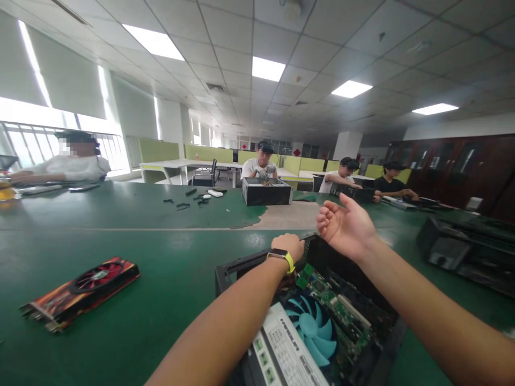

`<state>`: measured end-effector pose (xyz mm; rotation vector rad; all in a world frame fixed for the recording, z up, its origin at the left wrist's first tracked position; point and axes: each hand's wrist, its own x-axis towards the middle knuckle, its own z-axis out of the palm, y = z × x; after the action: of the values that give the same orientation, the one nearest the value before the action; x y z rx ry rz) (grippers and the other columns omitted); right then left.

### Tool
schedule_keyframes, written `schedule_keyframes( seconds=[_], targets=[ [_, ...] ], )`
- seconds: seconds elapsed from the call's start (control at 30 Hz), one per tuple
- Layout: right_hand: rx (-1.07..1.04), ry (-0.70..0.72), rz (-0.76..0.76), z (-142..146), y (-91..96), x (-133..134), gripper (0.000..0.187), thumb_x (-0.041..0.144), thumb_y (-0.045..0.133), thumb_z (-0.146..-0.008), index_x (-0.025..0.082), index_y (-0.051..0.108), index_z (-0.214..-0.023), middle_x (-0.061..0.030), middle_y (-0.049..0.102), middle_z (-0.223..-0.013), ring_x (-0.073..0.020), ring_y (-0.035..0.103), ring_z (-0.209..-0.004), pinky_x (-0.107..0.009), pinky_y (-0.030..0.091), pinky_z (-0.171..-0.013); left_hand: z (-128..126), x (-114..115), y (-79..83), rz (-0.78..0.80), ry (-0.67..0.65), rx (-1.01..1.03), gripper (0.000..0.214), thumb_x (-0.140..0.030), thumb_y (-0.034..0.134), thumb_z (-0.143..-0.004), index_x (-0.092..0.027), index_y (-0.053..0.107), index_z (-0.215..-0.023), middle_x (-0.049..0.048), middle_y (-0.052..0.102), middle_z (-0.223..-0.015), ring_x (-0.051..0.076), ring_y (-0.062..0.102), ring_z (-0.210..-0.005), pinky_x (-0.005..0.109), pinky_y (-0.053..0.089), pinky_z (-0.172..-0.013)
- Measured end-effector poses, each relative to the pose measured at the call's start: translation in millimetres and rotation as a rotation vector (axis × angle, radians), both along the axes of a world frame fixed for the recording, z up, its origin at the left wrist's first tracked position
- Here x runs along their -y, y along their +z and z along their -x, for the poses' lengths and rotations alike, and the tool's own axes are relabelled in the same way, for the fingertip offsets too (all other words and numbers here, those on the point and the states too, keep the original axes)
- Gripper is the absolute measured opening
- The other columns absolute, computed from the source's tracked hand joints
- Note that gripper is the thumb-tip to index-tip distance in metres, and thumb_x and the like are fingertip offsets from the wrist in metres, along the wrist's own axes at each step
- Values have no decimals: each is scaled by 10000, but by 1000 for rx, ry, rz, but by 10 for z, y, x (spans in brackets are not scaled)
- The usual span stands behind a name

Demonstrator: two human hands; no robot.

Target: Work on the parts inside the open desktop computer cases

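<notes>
An open black computer case lies in front of me on the green table, showing a blue fan, a green board and a white-labelled power supply. My left hand, with a yellow-strapped watch on its wrist, is closed in a fist at the case's far edge; what it holds is hidden. My right hand hovers above the far corner of the case, palm up, fingers loosely spread and empty.
A red and black graphics card lies at the left. Another black case stands further back, more cases at the right. Small black parts are scattered mid-table. Several people sit at the far side.
</notes>
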<state>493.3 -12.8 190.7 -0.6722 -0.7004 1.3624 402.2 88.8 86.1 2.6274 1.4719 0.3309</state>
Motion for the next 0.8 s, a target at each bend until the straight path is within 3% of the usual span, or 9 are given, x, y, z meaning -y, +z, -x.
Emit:
schedule_keyframes(
  seconds=[0.1,0.27,0.5,0.57,0.63,0.73,0.8],
  targets=[
    [-107,-43,-20,-163,-84,-89,406,418,230,-941,169,474,-734,10,490,-578,-94,479,-497,-201,399,-470,29,-74,-40,-110,-44,16,541,-488,282,-899,-114,670,-954,194,679,-965,304,641,-938,402,498,-784],
    [-133,-43,-98,-153,-87,-69,446,438,183,-941,169,464,-723,21,433,-558,-93,416,-479,-202,362,-453,70,-97,-48,-190,-112,2,542,-490,294,-901,-119,688,-889,183,691,-883,291,662,-862,369,513,-720],
    [4,-1,-217,-21,-20,-68,474,403,204,-930,177,411,-568,42,351,-450,-83,366,-400,-209,314,-416,14,216,-74,-201,-317,-18,530,-522,298,-894,-174,691,-821,139,694,-818,274,669,-779,356,517,-647],
    [265,66,-209,-25,-74,-9,450,390,310,-895,181,393,-505,48,332,-391,-84,352,-357,-222,319,-409,28,310,-44,-196,-396,-44,517,-511,296,-899,-181,689,-831,128,691,-807,265,666,-758,353,517,-634],
    [706,175,-116,-68,-168,82,420,402,429,-839,174,451,-487,29,418,-381,-97,424,-373,-235,367,-446,86,392,26,-199,-466,-72,435,-442,333,-902,-190,684,-857,109,689,-822,255,663,-761,349,518,-637],
    [1436,428,91,-189,-361,228,341,385,482,-786,133,591,-583,-35,600,-534,-124,542,-504,-242,417,-537,248,550,175,-281,-529,-130,274,-307,439,-858,-170,676,-854,104,668,-860,253,650,-791,347,521,-629],
    [1841,576,106,-276,-503,291,282,331,466,-771,134,639,-666,-39,638,-630,-135,560,-575,-245,402,-562,371,713,258,-391,-564,-156,208,-252,498,-815,-134,669,-824,125,650,-882,272,635,-836,363,525,-637]
  ],
)
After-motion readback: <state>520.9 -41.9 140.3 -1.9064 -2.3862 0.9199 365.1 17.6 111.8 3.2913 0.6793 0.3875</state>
